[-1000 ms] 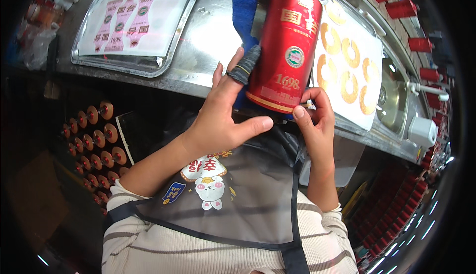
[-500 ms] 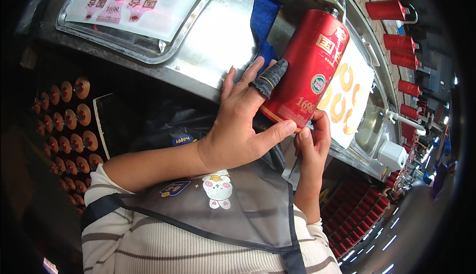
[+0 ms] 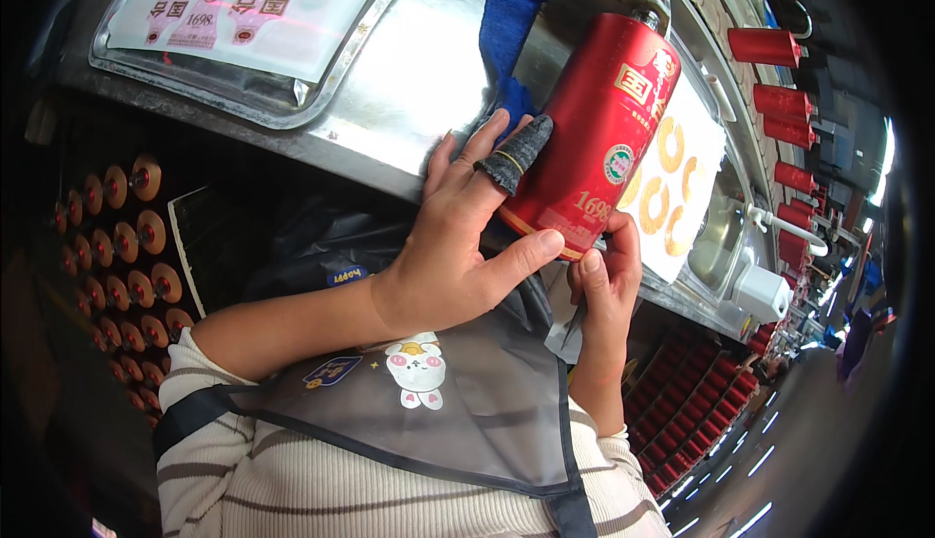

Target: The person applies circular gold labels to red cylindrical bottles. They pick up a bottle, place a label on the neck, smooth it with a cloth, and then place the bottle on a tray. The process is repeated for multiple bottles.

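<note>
A glossy red bottle [image 3: 596, 129] with gold lettering and a round green-and-white emblem lies tilted, its dark neck pointing away from me. My left hand [image 3: 448, 236] grips its base end: the thumb presses on the gold-banded lower edge, while the other fingers extend along the left side. One finger wears a grey cloth cover [image 3: 516, 155] bound with a thin yellow band. At the base's right corner, my right hand [image 3: 608, 280] has thumb and forefinger pinched together against the rim. A slim dark tool [image 3: 574, 322] shows under that palm; its kind is unclear.
Printed pink labels [image 3: 216, 2] lie on a metal tray [image 3: 292, 110] at far left. A blue cloth [image 3: 506, 37] sits behind the bottle. Right of it is a sheet of gold ring-shaped stickers [image 3: 654, 205]. Red bottles [image 3: 765, 46] line the far right; several gold-rimmed bottles [image 3: 127, 241] stand lower left.
The whole view has shifted slightly, so the scene sits a little further left. Both hands stay on the bottle's base with nearly the same grip.
</note>
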